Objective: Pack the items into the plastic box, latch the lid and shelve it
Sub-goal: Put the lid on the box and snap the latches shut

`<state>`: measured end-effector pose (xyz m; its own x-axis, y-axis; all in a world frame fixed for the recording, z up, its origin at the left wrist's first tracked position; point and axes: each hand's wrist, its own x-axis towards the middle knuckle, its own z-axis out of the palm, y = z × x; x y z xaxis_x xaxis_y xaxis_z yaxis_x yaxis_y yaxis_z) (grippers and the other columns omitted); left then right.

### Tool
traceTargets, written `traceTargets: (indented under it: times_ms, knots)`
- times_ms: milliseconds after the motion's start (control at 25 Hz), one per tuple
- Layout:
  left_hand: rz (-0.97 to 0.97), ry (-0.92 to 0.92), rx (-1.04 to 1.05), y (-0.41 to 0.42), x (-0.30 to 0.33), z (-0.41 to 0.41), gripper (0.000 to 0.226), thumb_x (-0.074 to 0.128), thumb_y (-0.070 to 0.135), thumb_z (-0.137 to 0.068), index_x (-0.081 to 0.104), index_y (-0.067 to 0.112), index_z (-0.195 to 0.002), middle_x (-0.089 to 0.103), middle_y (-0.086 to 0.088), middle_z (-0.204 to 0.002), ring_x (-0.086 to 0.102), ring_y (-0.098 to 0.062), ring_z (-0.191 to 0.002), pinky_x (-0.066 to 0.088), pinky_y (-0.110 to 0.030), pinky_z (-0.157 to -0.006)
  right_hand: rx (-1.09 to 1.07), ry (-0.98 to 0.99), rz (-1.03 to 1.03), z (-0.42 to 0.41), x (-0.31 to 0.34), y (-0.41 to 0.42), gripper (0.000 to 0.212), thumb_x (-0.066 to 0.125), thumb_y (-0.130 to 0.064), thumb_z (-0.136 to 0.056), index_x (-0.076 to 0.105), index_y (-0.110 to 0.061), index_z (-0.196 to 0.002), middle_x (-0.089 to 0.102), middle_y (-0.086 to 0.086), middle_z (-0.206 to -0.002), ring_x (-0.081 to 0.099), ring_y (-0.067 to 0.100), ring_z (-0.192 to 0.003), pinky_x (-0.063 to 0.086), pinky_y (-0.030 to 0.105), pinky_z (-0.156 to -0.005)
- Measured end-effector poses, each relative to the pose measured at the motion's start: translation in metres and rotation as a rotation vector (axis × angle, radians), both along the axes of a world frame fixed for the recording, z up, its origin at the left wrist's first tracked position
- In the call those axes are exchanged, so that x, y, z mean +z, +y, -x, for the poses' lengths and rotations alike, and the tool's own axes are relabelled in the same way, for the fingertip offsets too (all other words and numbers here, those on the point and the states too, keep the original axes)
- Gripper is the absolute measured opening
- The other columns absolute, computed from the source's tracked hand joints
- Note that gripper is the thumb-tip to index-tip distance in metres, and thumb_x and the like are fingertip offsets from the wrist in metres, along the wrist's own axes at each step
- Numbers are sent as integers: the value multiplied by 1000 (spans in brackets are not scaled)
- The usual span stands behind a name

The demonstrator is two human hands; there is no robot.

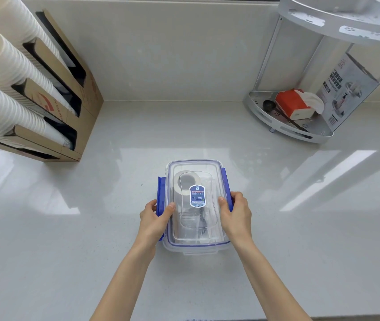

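Items packed, lid (196, 198) on plastic box (196, 247). My left hand (154, 218) and right hand (236, 215) clamp the blue latches (161, 195); left one looks unlatched. Shelving remains.

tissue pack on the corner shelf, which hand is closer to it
Right. The right hand grips the box's right side, below-left of the tissue pack; the left hand sits farther left, across the box.

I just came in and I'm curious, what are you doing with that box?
A person holds a clear plastic box on the counter, left hand and right hand on its blue side latches. The lid is on, with a tape roll inside. The left latch sticks out, seemingly not snapped yet.
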<state>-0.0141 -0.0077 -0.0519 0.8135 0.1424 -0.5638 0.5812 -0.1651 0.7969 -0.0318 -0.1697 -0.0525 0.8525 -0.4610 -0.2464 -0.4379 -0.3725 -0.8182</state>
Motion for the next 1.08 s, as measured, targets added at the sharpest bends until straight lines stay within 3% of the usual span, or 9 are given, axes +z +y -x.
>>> traceTargets:
  times_ms: [200,360,640,800,920,1080]
  knots:
    - [-82,-82,-19,-4,0,0,57,57,29,-85,34,11,-134,39,-12,-136,48,-22,-96,43,-35,-85,22,16,12,-1,2,-1,28,45,-21,-94,48,-1,-114,51,18,-116,44,20,-85,34,27,-78]
    - [-157,-185,-49,-8,-3,6,40,51,25,-88,48,11,-125,47,-13,-123,51,-22,-92,44,-34,-89,26,25,14,0,2,-1,29,44,-21,-94,47,-1,-114,51,18,-116,44,21,-86,36,28,-78]
    - [-312,-280,-93,-15,-7,11,40,42,24,-91,46,5,-125,58,-16,-122,52,-33,-113,41,-42,-100,31,42,45,1,3,1,29,42,-21,-95,47,0,-114,51,19,-116,43,22,-83,34,28,-77]
    - [-363,-336,-110,-18,-8,13,37,40,21,-92,49,4,-123,60,-19,-112,54,-32,-102,43,-37,-90,32,47,53,0,3,1,30,42,-22,-95,47,-1,-115,51,19,-117,43,21,-84,34,27,-76]
    - [-320,-337,-105,-15,-2,13,33,44,21,-91,50,8,-122,61,-12,-111,54,-26,-95,41,-32,-86,51,46,35,0,3,-1,30,43,-22,-94,47,-1,-115,51,19,-117,44,21,-84,35,28,-77]
    - [-73,-171,-61,-5,4,6,41,53,23,-88,42,13,-126,53,-3,-110,52,-21,-95,45,-34,-84,63,30,-69,4,4,-8,35,50,-27,-92,47,-7,-121,55,12,-119,49,19,-90,38,26,-79]
